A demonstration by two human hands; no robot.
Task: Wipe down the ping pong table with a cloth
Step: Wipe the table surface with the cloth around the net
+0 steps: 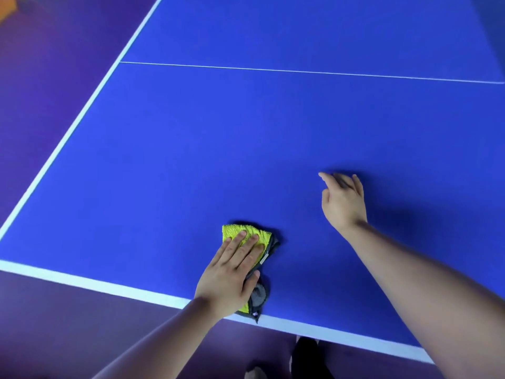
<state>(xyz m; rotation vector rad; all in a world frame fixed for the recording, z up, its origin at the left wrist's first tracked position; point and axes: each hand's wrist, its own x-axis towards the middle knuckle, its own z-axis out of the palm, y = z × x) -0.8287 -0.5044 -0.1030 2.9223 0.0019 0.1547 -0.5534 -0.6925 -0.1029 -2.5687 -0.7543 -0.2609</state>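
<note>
I see a purple floor (pixel 49 86) running down the left side of my view and along the bottom edge, smooth and of one colour, a little paler near the bottom. In the top left corner sits an orange object (pixel 6 8), blurred and cut off by the frame; I cannot tell what it is. Low in the view a dark shape (pixel 307 356) rests on the floor, also unclear. The light is even and soft.
</note>
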